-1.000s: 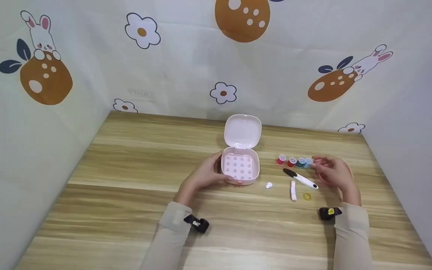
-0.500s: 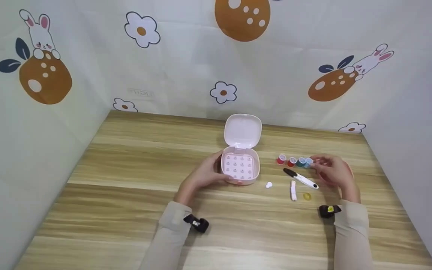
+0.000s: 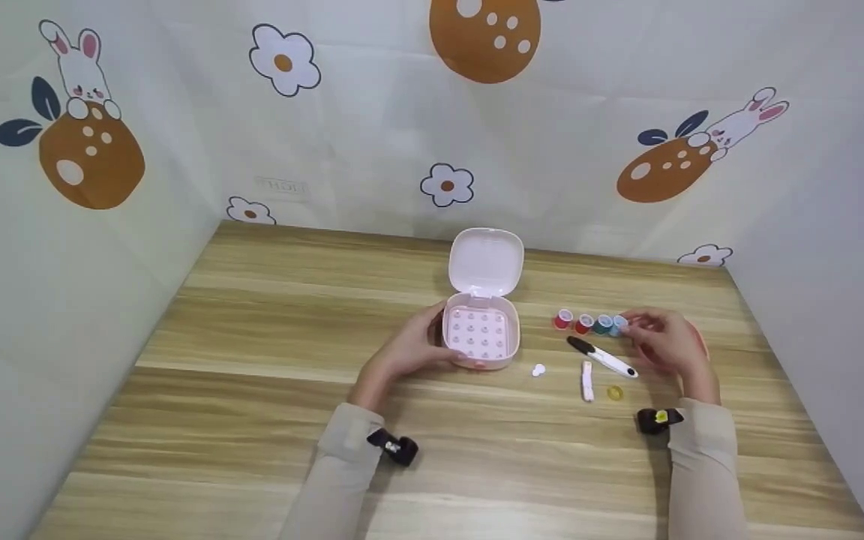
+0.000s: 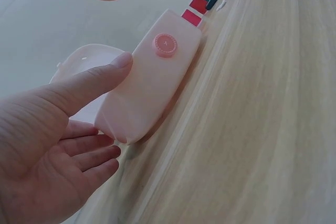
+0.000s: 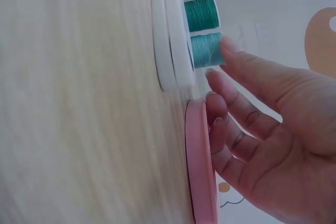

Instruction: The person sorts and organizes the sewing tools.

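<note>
An uncovered pale pink box [image 3: 511, 358] with a dotted tray inside stands at mid-table, its lid [image 3: 486, 262] tipped back. My left hand [image 3: 411, 346] grips its left front corner. In the left wrist view the thumb [image 4: 100, 80] lies on the front wall, near a round pink clasp [image 4: 166, 44]. To the right, my right hand [image 3: 668, 345] pinches a light-blue thread spool [image 5: 206, 50] at the end of a row, the thumb at its rim. A green spool [image 5: 202, 15] stands beside it. Below the curled fingers is a pink rounded piece [image 5: 198, 156], partly hidden.
Two red-toned spools, one of them a pinkish-red spool [image 3: 562, 320], continue the row. In front lie a black-and-white cutter-like tool [image 3: 601, 357], a pinkish-white strip [image 3: 587, 381], a yellow ring [image 3: 615, 393] and a small white piece [image 3: 538, 370]. Patterned cloth walls border the table.
The light-blue and green spools have shifted very slightly right, with the right hand's fingertips staying at the light-blue one. The left hand and the box have not moved.
</note>
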The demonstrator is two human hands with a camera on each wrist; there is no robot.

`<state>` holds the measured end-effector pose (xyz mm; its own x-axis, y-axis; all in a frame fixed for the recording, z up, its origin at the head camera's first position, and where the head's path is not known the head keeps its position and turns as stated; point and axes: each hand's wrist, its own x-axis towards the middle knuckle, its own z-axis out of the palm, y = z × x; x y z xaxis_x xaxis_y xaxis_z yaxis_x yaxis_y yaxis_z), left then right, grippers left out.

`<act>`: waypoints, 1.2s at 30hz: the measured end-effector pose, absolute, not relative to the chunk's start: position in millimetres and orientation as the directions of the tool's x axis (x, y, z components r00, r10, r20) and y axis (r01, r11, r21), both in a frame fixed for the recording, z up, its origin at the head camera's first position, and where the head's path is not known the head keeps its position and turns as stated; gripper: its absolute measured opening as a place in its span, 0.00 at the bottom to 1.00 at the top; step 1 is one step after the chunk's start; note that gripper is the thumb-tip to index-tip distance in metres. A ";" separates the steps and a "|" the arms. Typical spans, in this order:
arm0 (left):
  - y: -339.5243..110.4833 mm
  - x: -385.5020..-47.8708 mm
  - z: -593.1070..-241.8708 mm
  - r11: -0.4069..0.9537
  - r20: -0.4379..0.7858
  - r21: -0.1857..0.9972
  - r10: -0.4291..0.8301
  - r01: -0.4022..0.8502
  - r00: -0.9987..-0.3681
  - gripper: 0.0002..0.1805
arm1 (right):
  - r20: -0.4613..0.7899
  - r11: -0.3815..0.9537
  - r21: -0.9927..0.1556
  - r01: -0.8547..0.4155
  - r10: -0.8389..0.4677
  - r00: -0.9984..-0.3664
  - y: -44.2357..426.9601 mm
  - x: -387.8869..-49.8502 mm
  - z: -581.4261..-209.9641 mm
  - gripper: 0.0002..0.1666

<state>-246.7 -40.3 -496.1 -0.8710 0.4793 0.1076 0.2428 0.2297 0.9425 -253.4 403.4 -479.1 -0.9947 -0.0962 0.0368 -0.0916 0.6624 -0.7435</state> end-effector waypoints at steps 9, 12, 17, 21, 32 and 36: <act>-40.0 -246.7 -496.0 0.258 0.100 0.935 0.468 0.244 -0.878 0.53 | 0.022 0.725 -0.687 -0.050 -0.049 -0.999 404.7 -250.0 -474.2 0.18; -39.5 -247.1 -494.9 0.255 0.108 0.934 0.471 0.252 -0.875 0.53 | 0.048 0.725 -0.686 -0.063 -0.040 -0.998 404.8 -248.4 -471.4 0.17; -39.0 -248.4 -494.0 0.242 0.122 0.934 0.475 0.263 -0.871 0.53 | 0.108 0.722 -0.685 -0.093 -0.026 -0.994 403.5 -244.7 -464.6 0.17; -39.7 -247.1 -494.6 0.272 0.096 0.931 0.461 0.243 -0.882 0.53 | 0.134 0.712 -0.694 -0.107 -0.019 -0.991 400.0 -240.5 -457.6 0.18; -39.7 -245.6 -495.2 0.308 0.081 0.920 0.458 0.243 -0.885 0.53 | 0.155 0.709 -0.698 -0.101 0.012 -0.988 376.7 -236.8 -442.0 0.19; -41.7 -246.7 -493.8 0.313 0.090 0.913 0.468 0.261 -0.879 0.53 | 0.118 0.704 -0.706 -0.083 0.001 -0.993 364.0 -239.9 -438.9 0.21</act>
<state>-246.7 -41.7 -493.8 -0.8789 0.4684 0.0899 0.2605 0.3134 0.9132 -239.9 364.0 -438.9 -0.9930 0.0009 0.1179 -0.0831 0.7038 -0.7055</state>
